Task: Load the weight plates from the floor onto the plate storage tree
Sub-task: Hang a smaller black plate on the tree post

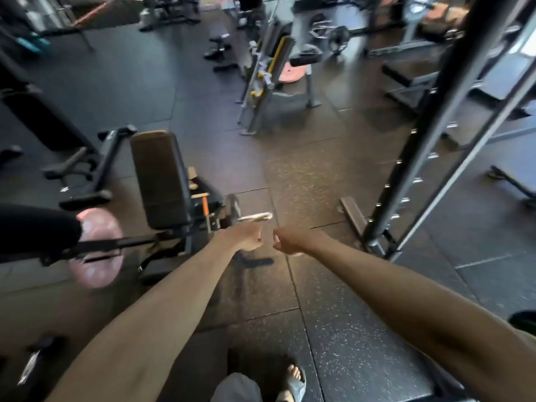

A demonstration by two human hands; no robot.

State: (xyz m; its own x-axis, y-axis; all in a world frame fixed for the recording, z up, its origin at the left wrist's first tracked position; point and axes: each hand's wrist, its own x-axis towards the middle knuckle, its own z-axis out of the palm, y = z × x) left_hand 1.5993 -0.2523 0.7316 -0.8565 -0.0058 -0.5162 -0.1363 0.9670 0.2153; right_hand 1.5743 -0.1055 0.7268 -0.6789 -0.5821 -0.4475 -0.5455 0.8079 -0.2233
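Observation:
Both my bare arms reach forward over the dark rubber floor. My left hand (246, 237) is curled into a fist, and a thin pale plate (255, 217), seen edge-on and blurred, sticks out just above its knuckles. It casts a shadow on the floor below. My right hand (287, 241) is a closed fist right beside the left, almost touching it; I cannot tell whether it holds anything. A pink weight plate (97, 248) sits low at the left behind a black bar. Another pink plate (291, 76) hangs on a grey and yellow frame (261, 82) farther ahead.
A black padded bench (162, 181) stands just left of my hands. A tall rack with slanted steel uprights (420, 158) rises at the right. More benches and machines fill the back. My sandalled foot (295, 381) is at the bottom edge.

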